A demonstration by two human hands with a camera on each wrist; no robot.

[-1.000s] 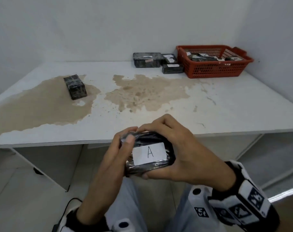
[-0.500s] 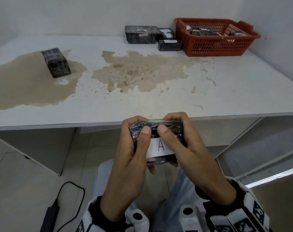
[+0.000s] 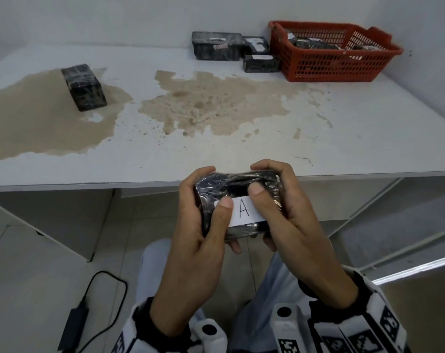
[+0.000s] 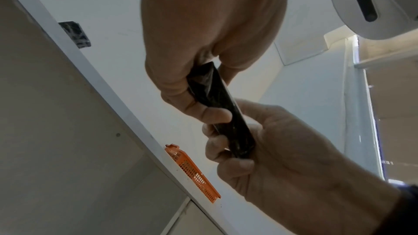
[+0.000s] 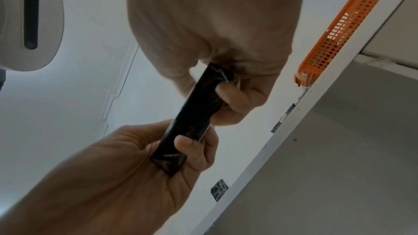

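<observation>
1. Grip first: the left hand and the right hand both grasp the black film-wrapped packet. Their fingers curl under it and round its ends, and both thumbs press on its top face. The packet hangs in the air just in front of the near edge of the surface, over the person's legs and the tiled floor, resting on nothing.
2. Slippage is the main risk, I judge. The wrap looks glossy, and if one hand lets go to shift its hold, the packet could slide out and drop to the floor, near the power adapter and its cable.
3. Label damage comes next: the thumbs lie over both ends of the white label marked "A". A hard rub could lift, crease or smudge it.
4. Film could tear if the thumbs dig in, since it looks thin and wrinkled.
5. Placement may go wrong too. Brown stains spread across the surface, one of them under another wrapped packet; I cannot tell whether they are wet. Setting this packet down there might soil it. The red basket stands well apart at the far right, a long reach.
</observation>
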